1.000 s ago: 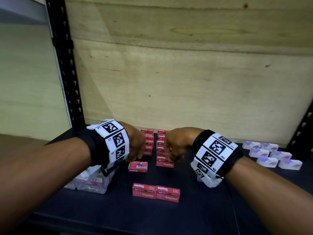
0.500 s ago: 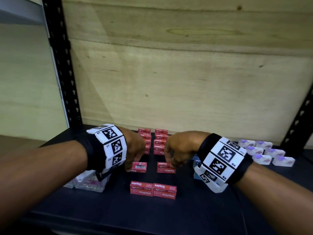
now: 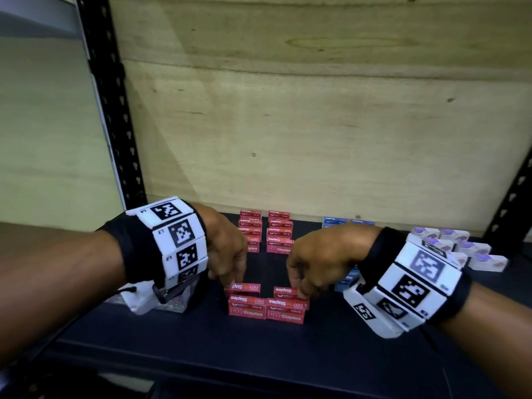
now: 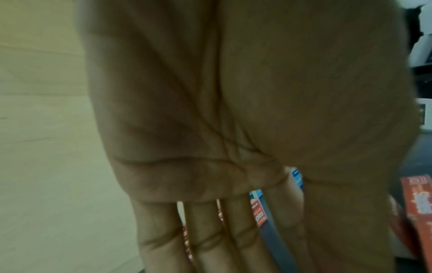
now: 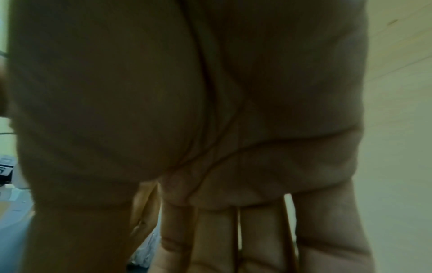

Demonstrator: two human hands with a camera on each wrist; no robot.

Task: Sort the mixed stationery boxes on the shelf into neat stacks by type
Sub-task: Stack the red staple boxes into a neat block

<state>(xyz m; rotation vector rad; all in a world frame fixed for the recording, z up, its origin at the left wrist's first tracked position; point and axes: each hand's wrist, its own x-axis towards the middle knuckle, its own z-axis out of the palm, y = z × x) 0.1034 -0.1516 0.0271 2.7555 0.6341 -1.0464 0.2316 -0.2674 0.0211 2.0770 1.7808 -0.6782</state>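
Small red "Staples" boxes lie on a dark shelf (image 3: 331, 355). My left hand (image 3: 229, 279) pinches the left end of one red box (image 3: 244, 287), and my right hand (image 3: 300, 289) pinches the right end of another red box (image 3: 285, 291). Both boxes sit just behind a front pair of red boxes (image 3: 266, 309) lying side by side. Two stacks of red boxes (image 3: 266, 231) stand at the back by the wooden panel. In both wrist views a palm fills the frame; the left one shows a red box (image 4: 259, 212) between the fingers.
Blue boxes (image 3: 334, 221) stand at the back right, with another blue box (image 3: 347, 280) under my right wrist. White and purple boxes (image 3: 472, 249) are grouped at the far right. A clear plastic pack (image 3: 161, 300) lies under my left wrist. Black uprights (image 3: 112, 110) frame the shelf.
Both hands have come toward me from the back stacks. The two single red boxes now lie right behind the front pair instead of farther back.
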